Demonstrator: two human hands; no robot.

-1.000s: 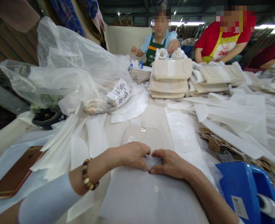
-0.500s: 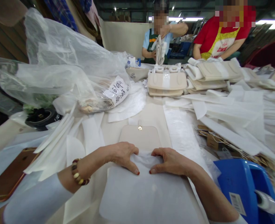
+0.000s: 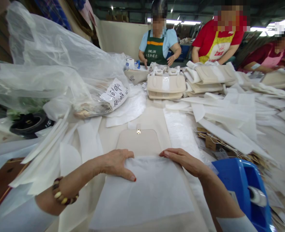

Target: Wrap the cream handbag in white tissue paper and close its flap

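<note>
A cream handbag lies before me, its flap [image 3: 137, 141] folded away from me with a small gold clasp [image 3: 138, 131] at the far edge. Over its near part spreads a thin white wrapping sheet [image 3: 144, 193], its far edge along the base of the flap. My left hand [image 3: 119, 164] rests on the sheet's upper left corner, open, the thumb stretched apart from the fingers. At the upper right corner my right hand [image 3: 181, 159] lies flat with straight fingers on the edge, thumb hidden.
Left are white paper pieces [image 3: 68, 154], a brown phone [image 3: 4, 180] and a big clear plastic bag [image 3: 60, 58]. Right stand a blue bin [image 3: 231, 174] and foam sheets [image 3: 219, 135]. Wrapped cream handbags [image 3: 165, 84] are stacked ahead, near co-workers [image 3: 157, 48].
Both my thumbs have left the middle of the sheet, and my hands moved apart to its corners. The sheet now lies flatter. A co-worker opposite has lowered the straps onto the stack.
</note>
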